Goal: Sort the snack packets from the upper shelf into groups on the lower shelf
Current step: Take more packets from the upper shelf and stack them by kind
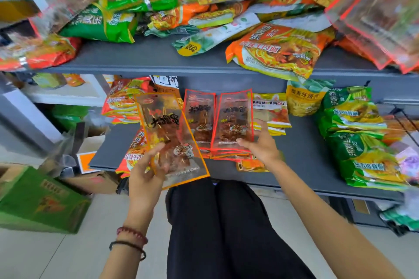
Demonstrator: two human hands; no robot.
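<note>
Grey metal shelving fills the view, its upper shelf (147, 56) heaped with mixed snack packets. At far left a green carton (40, 199) sits on the floor. The left grip (145, 172) pinches a tilted orange-edged packet (167, 129) above the lower shelf (301, 154). Beside it, red-edged packets (199, 118) lie stacked on that shelf. The right grip (263, 145) pinches the rightmost one's edge. Green packets (353, 138) pile up at right.
</note>
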